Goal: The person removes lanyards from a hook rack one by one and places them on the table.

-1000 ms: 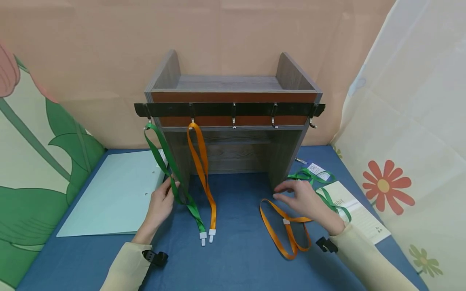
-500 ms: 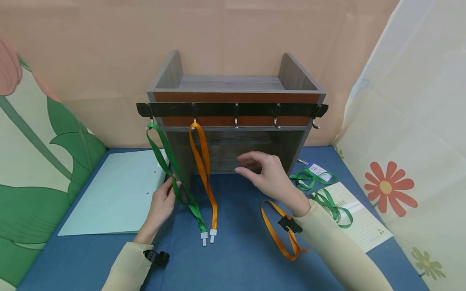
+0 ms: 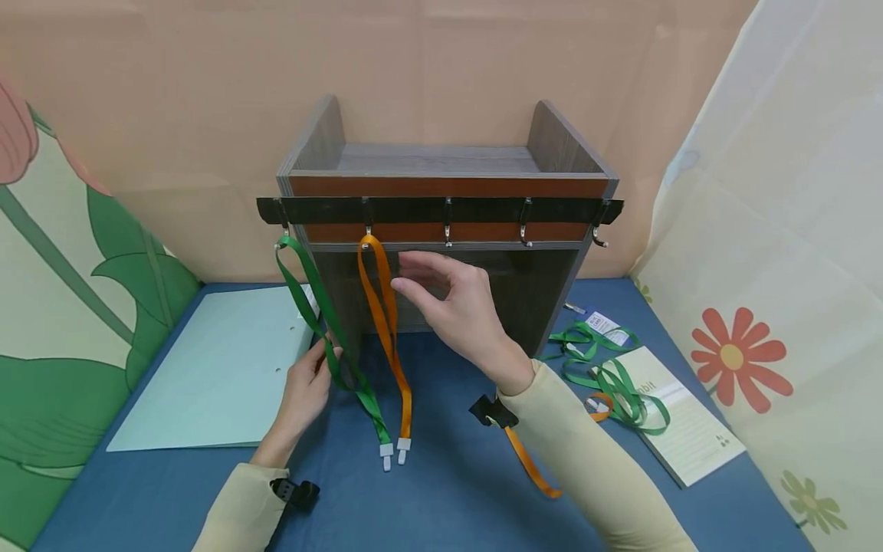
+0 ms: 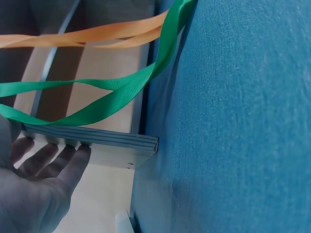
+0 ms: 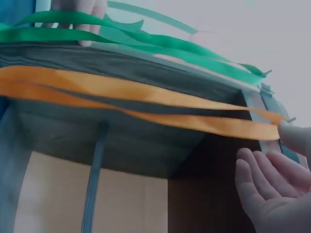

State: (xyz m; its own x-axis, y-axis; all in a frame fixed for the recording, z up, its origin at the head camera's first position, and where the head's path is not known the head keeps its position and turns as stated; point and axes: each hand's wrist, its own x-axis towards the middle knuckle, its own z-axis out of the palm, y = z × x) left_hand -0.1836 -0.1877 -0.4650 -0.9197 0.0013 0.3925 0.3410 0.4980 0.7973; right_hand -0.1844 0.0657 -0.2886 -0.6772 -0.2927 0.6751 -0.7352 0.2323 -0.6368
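Our right hand (image 3: 458, 307) is rising to mid-frame, spread by the orange strap (image 3: 394, 356), our left hand (image 3: 308, 379) pinching the shelf (image 3: 448, 186).

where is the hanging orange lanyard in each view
Head: orange lanyard hangs left of centre.
Left wrist: orange lanyard crosses the upper left.
Right wrist: orange lanyard runs from the left edge toward the right, mostly above centre.
Shared landmark: green lanyard, hanging beside it.

Soft head-view light, hazy wrist views, dim shelf interior (image 3: 526, 297)
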